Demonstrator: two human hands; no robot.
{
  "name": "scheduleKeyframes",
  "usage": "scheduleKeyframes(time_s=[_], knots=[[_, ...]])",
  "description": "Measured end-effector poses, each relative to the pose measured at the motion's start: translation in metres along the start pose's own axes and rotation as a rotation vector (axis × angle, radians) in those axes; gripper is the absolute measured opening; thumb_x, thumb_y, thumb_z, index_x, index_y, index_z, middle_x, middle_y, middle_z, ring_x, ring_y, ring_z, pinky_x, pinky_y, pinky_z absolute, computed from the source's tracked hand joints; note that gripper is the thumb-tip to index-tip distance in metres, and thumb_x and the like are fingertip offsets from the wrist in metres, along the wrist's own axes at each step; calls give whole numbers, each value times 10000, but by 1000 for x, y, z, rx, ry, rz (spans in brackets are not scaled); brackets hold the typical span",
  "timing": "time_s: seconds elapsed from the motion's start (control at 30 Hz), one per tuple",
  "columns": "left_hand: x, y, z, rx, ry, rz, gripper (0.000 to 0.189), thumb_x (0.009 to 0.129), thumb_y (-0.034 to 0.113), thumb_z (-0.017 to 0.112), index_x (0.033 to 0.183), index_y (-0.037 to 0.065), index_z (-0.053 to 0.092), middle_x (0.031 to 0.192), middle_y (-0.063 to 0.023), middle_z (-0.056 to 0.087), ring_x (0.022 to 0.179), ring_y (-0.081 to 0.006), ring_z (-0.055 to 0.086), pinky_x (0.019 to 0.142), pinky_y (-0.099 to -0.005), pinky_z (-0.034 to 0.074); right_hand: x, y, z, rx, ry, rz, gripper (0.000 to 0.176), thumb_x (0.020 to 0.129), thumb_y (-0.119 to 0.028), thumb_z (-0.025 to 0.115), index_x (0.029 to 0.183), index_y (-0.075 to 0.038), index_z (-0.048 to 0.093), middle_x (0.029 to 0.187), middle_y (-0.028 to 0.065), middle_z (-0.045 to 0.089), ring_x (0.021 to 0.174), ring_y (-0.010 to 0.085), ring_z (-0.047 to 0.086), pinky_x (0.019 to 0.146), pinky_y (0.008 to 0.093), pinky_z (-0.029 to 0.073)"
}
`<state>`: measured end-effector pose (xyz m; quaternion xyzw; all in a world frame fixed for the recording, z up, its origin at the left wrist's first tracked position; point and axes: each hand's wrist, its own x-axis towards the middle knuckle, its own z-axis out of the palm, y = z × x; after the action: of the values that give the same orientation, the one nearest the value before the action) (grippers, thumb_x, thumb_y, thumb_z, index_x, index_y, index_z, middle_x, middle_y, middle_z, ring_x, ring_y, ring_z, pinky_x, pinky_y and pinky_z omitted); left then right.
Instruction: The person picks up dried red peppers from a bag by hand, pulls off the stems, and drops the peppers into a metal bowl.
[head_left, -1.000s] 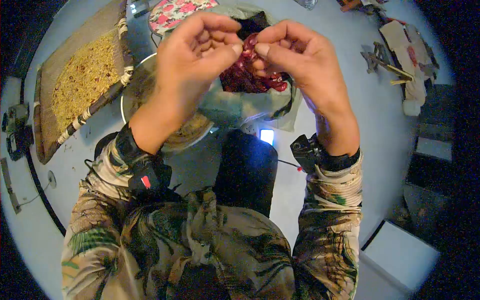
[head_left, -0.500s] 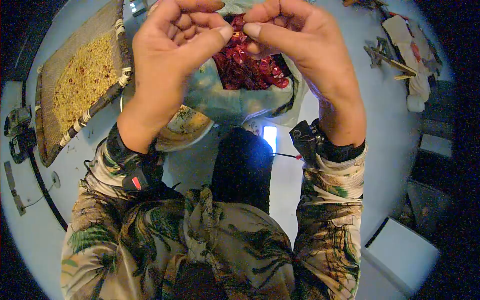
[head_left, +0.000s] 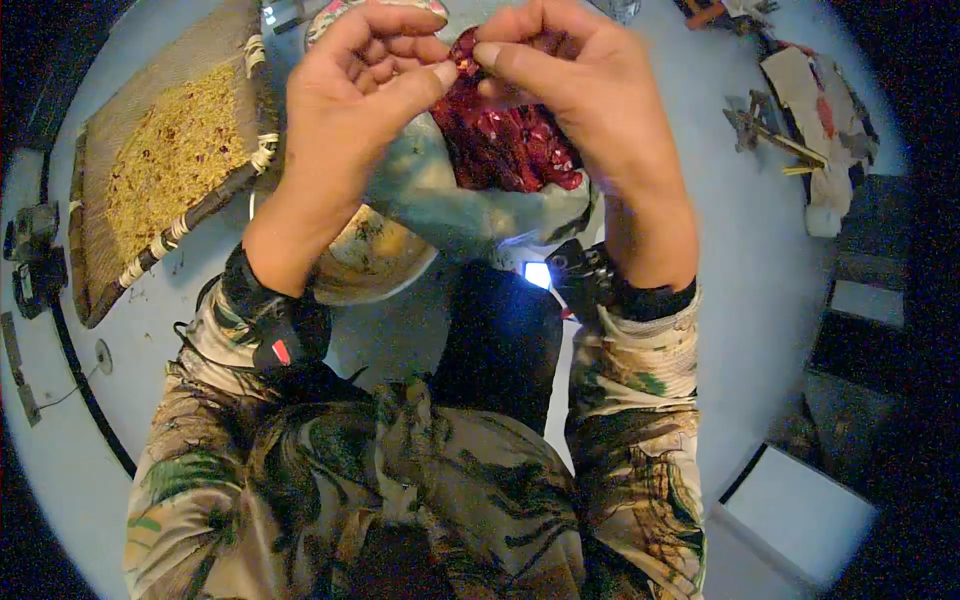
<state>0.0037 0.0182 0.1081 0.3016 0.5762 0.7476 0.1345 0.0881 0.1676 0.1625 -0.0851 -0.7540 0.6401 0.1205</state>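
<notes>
My left hand [head_left: 345, 115] and my right hand [head_left: 610, 105] are raised in front of me, thumbs and fingers pinched toward each other. Between the fingertips is a dark red dried chili [head_left: 466, 50], split, with paler bits showing inside. Both hands appear to grip its edges. Directly below them, a pile of dried red chilies [head_left: 510, 150] fills an open pale sack [head_left: 480, 220]. My forearms partly cover the sack. Beside my left wrist stands a round bowl [head_left: 385, 265] with dark specks on its inside.
To the left lies a mesh tray [head_left: 180, 232] with a bound rim, holding yellow seeds [head_left: 175, 150] and red flecks. A lit screen [head_left: 537, 274] glows near my right wrist. Wood scraps and cardboard [head_left: 815, 130] lie at the right. A pale box [head_left: 800, 490] sits lower right.
My right hand has shifted left, closer to my left hand. The red chili between the fingertips shows more plainly. The view has moved slightly, and my right wrist now covers part of the lit screen.
</notes>
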Motion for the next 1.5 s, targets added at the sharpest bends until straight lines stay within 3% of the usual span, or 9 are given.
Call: scheduleKeyframes(time_s=[0.03, 0.17, 0.47, 0.63, 1.07, 1.17, 1.27, 1.37, 1.5], knots=[[1, 2, -3, -23, -16, 7, 332, 777, 38, 663, 1089, -7, 559, 932, -89, 637, 856, -160, 618, 811, -272, 496, 3, 4, 4, -96, 28, -67, 120, 802, -88, 635, 873, 9, 628, 714, 45, 635, 595, 97, 578, 537, 220, 460], [5, 8, -13, -207, -7, -38, 303, 774, -27, 621, 1068, -22, 550, 901, -59, 593, 826, -110, 579, 765, -234, 490, 2, -6, 25, -63, 133, 2, 119, 802, -86, 634, 873, 8, 622, 730, 45, 635, 618, 103, 584, 547, 225, 465], [4, 28, -43, -381, -101, -144, 291, 809, 48, 608, 1087, 9, 532, 922, -81, 624, 858, -157, 609, 789, -280, 490, -5, -13, 57, 358, 229, 106, 125, 834, -78, 630, 928, -5, 593, 846, 80, 647, 676, 138, 618, 620, 285, 550], [6, 19, -45, -436, -123, -180, 253, 829, 55, 609, 1063, 9, 525, 938, -90, 632, 857, -160, 613, 797, -282, 496, -5, 7, 59, 476, 306, 169, 145, 834, -84, 616, 948, -8, 567, 805, 69, 623, 660, 126, 597, 617, 285, 560], [1, 5, -39, -222, -156, -198, 300, 808, 14, 617, 1086, 3, 504, 854, -23, 582, 763, -70, 555, 675, -208, 454, -13, 18, 53, 95, 289, 113, 154, 820, -76, 633, 942, 9, 592, 783, 64, 632, 650, 126, 600, 608, 248, 495], [-3, 7, -32, -208, -83, -187, 314, 807, 12, 616, 1098, 7, 501, 853, -24, 585, 754, -68, 551, 662, -209, 448, -15, 22, 54, 125, 317, 83, 158, 814, -86, 653, 933, -2, 591, 767, 45, 624, 657, 119, 597, 605, 242, 484], [-1, 6, -32, -253, -39, -210, 337, 816, 44, 631, 1123, 20, 497, 880, -59, 609, 806, -128, 592, 752, -248, 478, -16, 11, 59, 171, 344, 47, 164, 813, -103, 670, 920, -14, 585, 747, 30, 610, 648, 100, 576, 587, 231, 463], [-1, 7, -32, -260, 30, -233, 338, 813, 51, 636, 1120, 20, 498, 879, -56, 605, 829, -131, 586, 762, -254, 476, -15, 20, 60, 79, 383, 18, 150, 814, -126, 683, 877, -29, 588, 737, 4, 596, 634, 71, 533, 574, 217, 435], [-4, 12, -28, -289, 79, -165, 315, 814, -5, 612, 1105, 11, 493, 875, -37, 584, 775, -77, 553, 681, -210, 453, -18, 17, 66, 2, 358, 20, 124, 814, -133, 691, 815, -48, 601, 726, -39, 574, 631, 37, 480, 563, 203, 402]])
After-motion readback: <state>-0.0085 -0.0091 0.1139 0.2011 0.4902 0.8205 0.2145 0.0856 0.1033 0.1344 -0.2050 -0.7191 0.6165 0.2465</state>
